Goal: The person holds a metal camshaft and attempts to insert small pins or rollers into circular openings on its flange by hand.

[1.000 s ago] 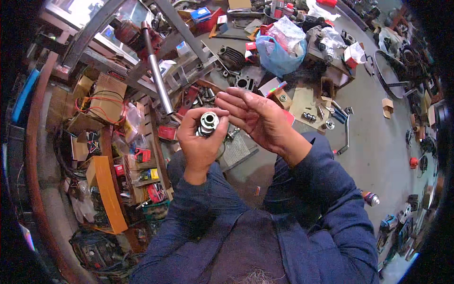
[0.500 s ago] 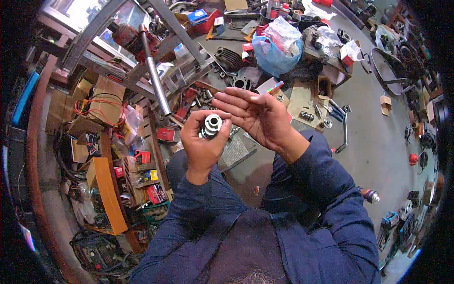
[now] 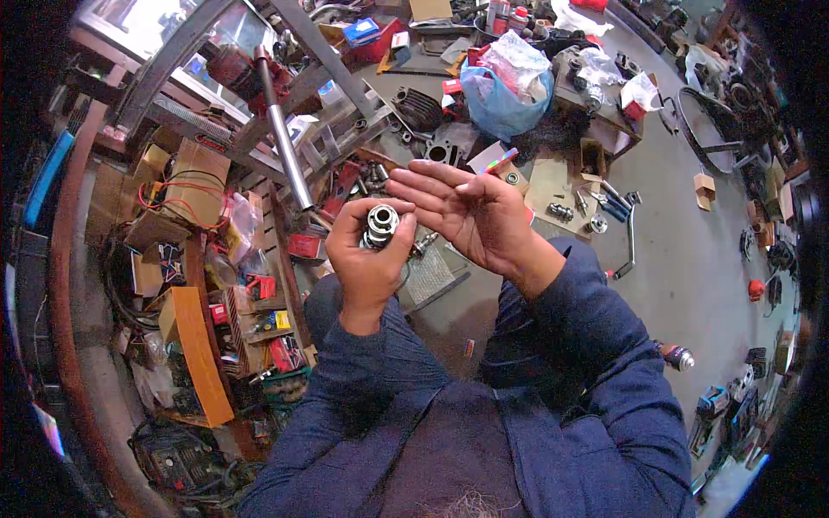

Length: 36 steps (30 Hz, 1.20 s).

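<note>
In my left hand [image 3: 369, 263] is a shiny round steel engine part [image 3: 381, 221], gripped between thumb and curled fingers. Its hollow ring-shaped end faces up toward me, with stepped collars below; the lower portion is hidden by my fingers. It resembles a short camshaft, but I cannot tell for sure. My right hand [image 3: 484, 216] is open just to the right, palm showing and fingers stretched out toward the left. Those fingertips are close to the part and to my left thumb, and nothing lies in that palm.
A cardboard sheet [image 3: 553, 177] at the right carries small metal parts and blue-handled pliers [image 3: 615, 207]. Farther off stands a full blue plastic bag [image 3: 505, 99]. At the left are a metal frame, a long steel tube [image 3: 287, 155], and a crate [image 3: 281, 259] of boxes.
The steel part has tilted slightly in my left hand and its ring end has shifted a little up and left. My right hand has hardly moved.
</note>
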Each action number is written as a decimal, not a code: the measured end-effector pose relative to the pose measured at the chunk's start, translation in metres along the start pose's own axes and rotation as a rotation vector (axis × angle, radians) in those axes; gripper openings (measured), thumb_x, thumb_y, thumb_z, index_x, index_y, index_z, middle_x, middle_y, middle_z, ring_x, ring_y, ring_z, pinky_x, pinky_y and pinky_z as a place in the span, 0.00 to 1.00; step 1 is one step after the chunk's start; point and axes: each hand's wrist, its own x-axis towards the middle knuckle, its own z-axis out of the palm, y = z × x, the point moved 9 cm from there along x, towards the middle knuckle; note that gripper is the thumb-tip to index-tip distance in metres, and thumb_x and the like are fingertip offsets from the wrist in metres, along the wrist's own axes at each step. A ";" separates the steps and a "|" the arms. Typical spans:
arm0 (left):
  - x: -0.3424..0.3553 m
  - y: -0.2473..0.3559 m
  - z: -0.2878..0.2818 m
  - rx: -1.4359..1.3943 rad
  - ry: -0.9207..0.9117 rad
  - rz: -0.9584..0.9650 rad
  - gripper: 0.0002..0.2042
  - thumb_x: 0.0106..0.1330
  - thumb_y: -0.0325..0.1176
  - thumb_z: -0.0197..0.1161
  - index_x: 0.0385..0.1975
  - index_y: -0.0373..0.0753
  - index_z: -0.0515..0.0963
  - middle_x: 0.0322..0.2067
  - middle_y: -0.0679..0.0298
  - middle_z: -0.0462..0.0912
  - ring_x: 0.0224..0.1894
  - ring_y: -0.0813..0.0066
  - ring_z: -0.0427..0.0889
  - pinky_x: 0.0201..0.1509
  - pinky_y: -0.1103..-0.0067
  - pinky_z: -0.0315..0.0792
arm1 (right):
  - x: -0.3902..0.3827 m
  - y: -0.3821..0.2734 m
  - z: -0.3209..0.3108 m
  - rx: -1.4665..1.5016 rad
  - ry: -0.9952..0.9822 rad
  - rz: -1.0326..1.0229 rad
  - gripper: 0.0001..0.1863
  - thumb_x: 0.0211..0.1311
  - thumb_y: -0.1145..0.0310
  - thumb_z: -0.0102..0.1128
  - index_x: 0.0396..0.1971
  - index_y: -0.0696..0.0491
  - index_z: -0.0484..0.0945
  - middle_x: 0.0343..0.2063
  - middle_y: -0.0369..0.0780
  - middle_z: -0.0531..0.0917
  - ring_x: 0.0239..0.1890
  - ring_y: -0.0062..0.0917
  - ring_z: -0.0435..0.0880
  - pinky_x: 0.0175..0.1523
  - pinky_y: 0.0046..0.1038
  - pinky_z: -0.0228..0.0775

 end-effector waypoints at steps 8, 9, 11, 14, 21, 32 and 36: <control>0.006 -0.013 -0.018 -0.050 0.076 -0.041 0.10 0.57 0.21 0.69 0.36 0.36 0.77 0.35 0.64 0.85 0.37 0.81 0.82 0.44 0.81 0.76 | 0.000 -0.003 -0.010 -0.326 0.141 -0.054 0.28 0.66 0.81 0.45 0.66 0.69 0.55 0.67 0.57 0.63 0.69 0.44 0.66 0.72 0.40 0.62; 0.007 -0.016 -0.021 -0.086 0.084 -0.053 0.10 0.58 0.21 0.69 0.38 0.36 0.77 0.36 0.62 0.86 0.37 0.81 0.82 0.44 0.81 0.76 | 0.000 -0.004 -0.009 -0.273 0.133 -0.046 0.30 0.62 0.84 0.42 0.67 0.68 0.55 0.67 0.56 0.63 0.69 0.45 0.66 0.72 0.42 0.61; 0.009 -0.019 -0.026 -0.175 0.086 -0.035 0.11 0.59 0.21 0.68 0.40 0.37 0.76 0.36 0.61 0.86 0.37 0.80 0.82 0.43 0.81 0.76 | 0.000 -0.009 -0.005 -0.239 0.096 -0.052 0.33 0.59 0.85 0.41 0.68 0.67 0.53 0.67 0.58 0.62 0.70 0.45 0.64 0.75 0.43 0.57; 0.011 -0.024 -0.030 -0.232 0.091 -0.038 0.12 0.60 0.20 0.68 0.41 0.37 0.75 0.37 0.59 0.86 0.37 0.80 0.82 0.42 0.81 0.76 | 0.000 -0.011 -0.004 -0.214 0.104 -0.066 0.36 0.55 0.86 0.38 0.69 0.64 0.52 0.67 0.58 0.62 0.70 0.47 0.63 0.75 0.44 0.56; 0.010 -0.017 -0.015 -0.149 -0.003 -0.069 0.10 0.58 0.20 0.68 0.38 0.36 0.77 0.37 0.60 0.86 0.37 0.80 0.82 0.43 0.81 0.76 | 0.001 -0.015 -0.018 -0.298 0.197 -0.117 0.40 0.54 0.88 0.36 0.72 0.59 0.47 0.69 0.56 0.59 0.66 0.50 0.69 0.69 0.45 0.66; 0.032 -0.002 0.035 0.477 -0.183 0.011 0.13 0.52 0.31 0.74 0.36 0.36 0.81 0.31 0.57 0.87 0.34 0.71 0.86 0.39 0.76 0.78 | 0.009 -0.013 -0.040 -0.378 0.221 -0.127 0.33 0.70 0.77 0.49 0.72 0.60 0.47 0.58 0.49 0.77 0.54 0.28 0.80 0.53 0.24 0.77; 0.036 -0.001 0.043 0.453 -0.184 -0.009 0.13 0.51 0.31 0.72 0.36 0.37 0.82 0.34 0.53 0.87 0.37 0.59 0.88 0.42 0.71 0.79 | 0.007 -0.021 -0.037 -0.430 0.272 -0.145 0.28 0.70 0.78 0.49 0.68 0.61 0.57 0.57 0.46 0.78 0.50 0.24 0.80 0.52 0.22 0.75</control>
